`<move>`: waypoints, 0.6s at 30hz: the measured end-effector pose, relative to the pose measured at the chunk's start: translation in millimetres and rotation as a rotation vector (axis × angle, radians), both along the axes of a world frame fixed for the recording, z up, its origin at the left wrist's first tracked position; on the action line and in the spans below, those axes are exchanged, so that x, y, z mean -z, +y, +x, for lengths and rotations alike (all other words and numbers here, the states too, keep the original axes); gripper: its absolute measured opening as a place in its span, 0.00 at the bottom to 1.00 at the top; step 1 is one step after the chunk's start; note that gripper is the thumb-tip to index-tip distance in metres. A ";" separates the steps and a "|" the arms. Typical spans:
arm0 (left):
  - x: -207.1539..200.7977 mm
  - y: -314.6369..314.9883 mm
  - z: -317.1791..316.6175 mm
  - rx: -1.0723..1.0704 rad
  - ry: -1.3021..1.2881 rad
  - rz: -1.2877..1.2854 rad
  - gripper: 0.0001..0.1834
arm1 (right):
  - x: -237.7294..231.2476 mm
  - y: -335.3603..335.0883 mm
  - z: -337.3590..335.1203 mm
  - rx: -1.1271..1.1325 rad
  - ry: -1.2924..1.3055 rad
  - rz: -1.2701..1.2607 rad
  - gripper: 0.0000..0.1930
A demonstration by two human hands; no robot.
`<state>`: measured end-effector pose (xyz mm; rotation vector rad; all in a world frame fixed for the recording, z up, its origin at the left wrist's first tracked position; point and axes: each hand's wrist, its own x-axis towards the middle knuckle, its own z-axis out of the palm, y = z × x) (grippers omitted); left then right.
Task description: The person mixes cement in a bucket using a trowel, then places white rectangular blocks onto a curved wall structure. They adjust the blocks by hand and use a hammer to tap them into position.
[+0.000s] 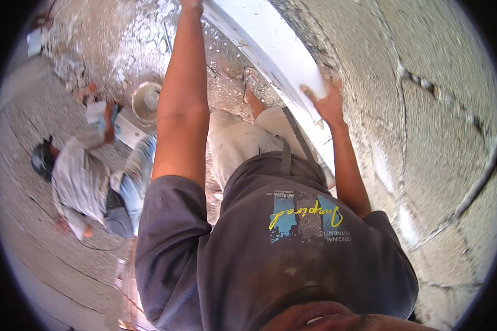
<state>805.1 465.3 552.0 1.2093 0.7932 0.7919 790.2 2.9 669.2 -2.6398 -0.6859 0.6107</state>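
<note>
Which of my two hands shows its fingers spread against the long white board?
Your right hand, fingers spread against the long white board. Your left hand is cut off at the picture's top, its fingers out of view.

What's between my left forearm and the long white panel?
In the head view, a sandalled foot on debris-strewn ground shows between your left forearm and the long white panel.

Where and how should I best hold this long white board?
Probably by its long edges: left hand farther along, from the left; right hand nearer you, from the side by the wall. The board is long and narrow, with both edges showing, so two spread holds should steady it.
</note>
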 end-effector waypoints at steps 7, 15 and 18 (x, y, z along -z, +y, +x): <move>20.3 13.6 0.9 0.097 0.060 0.029 0.19 | 36.5 -47.3 -36.3 0.155 -0.111 -0.051 0.42; 17.4 15.3 3.0 0.088 0.123 0.070 0.24 | 31.7 -41.8 -28.8 0.106 -0.080 -0.090 0.39; 19.7 14.9 -0.5 0.065 0.126 0.082 0.25 | 12.1 -33.9 -23.4 0.130 -0.014 -0.036 0.39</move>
